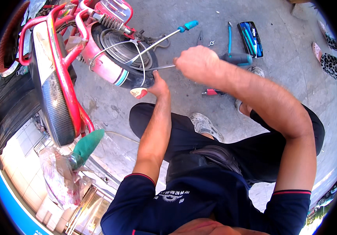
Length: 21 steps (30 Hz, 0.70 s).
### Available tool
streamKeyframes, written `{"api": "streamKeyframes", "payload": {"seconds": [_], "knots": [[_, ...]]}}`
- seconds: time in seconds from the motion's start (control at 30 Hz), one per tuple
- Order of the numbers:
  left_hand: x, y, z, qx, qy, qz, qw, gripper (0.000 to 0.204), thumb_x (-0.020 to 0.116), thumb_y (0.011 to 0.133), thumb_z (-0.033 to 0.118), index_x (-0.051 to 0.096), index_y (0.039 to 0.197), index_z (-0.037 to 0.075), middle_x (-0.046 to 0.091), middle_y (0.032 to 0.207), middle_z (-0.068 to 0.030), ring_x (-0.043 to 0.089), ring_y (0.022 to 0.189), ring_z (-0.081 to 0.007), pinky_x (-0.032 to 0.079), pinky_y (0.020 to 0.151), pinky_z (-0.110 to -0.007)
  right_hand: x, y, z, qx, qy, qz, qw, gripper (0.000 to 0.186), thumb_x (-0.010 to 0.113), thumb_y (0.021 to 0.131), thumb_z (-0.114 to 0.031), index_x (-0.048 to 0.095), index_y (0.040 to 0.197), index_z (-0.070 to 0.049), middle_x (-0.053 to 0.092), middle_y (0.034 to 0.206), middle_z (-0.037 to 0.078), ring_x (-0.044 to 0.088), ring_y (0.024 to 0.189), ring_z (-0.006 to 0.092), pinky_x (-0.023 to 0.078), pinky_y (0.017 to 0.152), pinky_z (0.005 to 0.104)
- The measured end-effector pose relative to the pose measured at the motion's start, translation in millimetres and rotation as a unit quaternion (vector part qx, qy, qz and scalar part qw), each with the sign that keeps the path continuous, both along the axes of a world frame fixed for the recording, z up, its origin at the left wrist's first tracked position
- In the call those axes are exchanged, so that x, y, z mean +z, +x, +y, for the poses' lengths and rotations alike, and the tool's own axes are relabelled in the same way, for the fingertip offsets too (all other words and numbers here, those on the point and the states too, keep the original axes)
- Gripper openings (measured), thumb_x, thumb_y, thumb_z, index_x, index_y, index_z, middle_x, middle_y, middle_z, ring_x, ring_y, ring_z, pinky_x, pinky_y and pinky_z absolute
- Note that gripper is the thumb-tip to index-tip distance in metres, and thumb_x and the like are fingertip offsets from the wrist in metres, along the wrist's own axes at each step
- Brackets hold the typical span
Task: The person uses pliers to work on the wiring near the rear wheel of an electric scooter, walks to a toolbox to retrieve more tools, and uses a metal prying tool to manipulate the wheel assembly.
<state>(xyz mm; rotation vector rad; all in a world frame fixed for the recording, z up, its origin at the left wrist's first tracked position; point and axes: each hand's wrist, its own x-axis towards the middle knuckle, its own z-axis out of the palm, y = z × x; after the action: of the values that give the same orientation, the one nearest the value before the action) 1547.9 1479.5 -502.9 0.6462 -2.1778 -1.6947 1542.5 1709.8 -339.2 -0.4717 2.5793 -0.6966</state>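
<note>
The wheel [126,49] of a red scooter [67,58] is in front of me, its grey ribbed hub facing up and a pink mudguard [104,66] over part of its black tire [143,81]. My right hand [197,62] is closed in a fist around a tool, and its thin metal shaft [164,68] reaches to the tire's edge. The handle is hidden in the fist. At that edge my left hand [159,85] grips the tire, thumb up, other fingers mostly hidden. Beside it lies a cream-and-red handle-like piece [138,93]. A teal-handled screwdriver [188,26] leans with its shaft across the wheel.
To the right on the concrete floor are an open case of blue tools [250,39], a blue rod-shaped tool [230,37], a dark teal power tool [237,59] and a red tool [214,92]. Another person's feet [317,51] stand at the far right.
</note>
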Motion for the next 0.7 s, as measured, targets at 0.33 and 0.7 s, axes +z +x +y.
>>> {"api": "streamKeyframes", "payload": {"seconds": [0.33,0.7], "knots": [[8,-2,4,-0.014,-0.015,0.026,0.999,0.036,0.077,0.083,0.007,0.063,0.112,-0.01,0.069,0.113,-0.0135,0.065,0.095,-0.0216,0.052,0.086,-0.037,-16,-24,14,0.097,0.059,0.157,0.981,0.015,0.06,0.083,-0.015,0.061,0.093,-0.004,0.07,0.071,0.012,0.073,0.073,0.0303,0.058,0.059,0.0427],[-11,-7,-13,-0.023,-0.071,0.032,0.997,0.036,0.077,0.084,0.008,0.064,0.113,-0.009,0.07,0.112,-0.0157,0.067,0.096,-0.0246,0.051,0.088,-0.038,-98,-79,47,0.017,0.034,0.239,0.97,0.022,0.059,0.094,-0.032,0.063,0.104,-0.013,0.068,0.076,0.01,0.069,0.069,0.0325,0.054,0.056,0.0455]]}}
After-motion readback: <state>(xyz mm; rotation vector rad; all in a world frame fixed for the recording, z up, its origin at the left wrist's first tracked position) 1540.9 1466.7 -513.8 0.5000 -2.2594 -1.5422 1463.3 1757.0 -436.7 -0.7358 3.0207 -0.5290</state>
